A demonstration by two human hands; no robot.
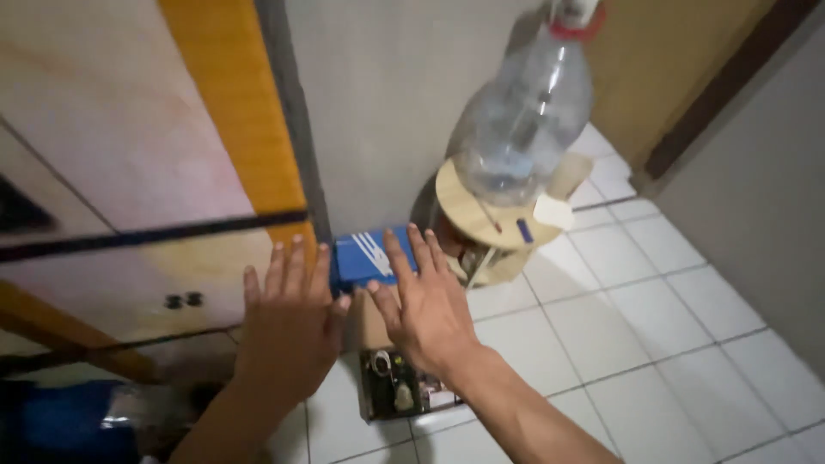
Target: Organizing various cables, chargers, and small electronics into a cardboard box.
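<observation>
Both hands reach down toward a blue box that sits against the foot of the grey wall, just right of the wooden cabinet with its orange stripe. The left hand is spread flat with fingers wide, its fingertips close beside the box's left edge. The right hand is also wide open, fingers fanned over the box's right end; neither holds anything. The box appears to rest on a brown carton, with a small dark open box of odds and ends on the tiled floor below the right wrist. To the right stands a round wooden stand bearing a large clear bottle. A good grip, by my judgement, means one palm on each short end, pressing evenly, with the right elbow kept clear of the stand.
</observation>
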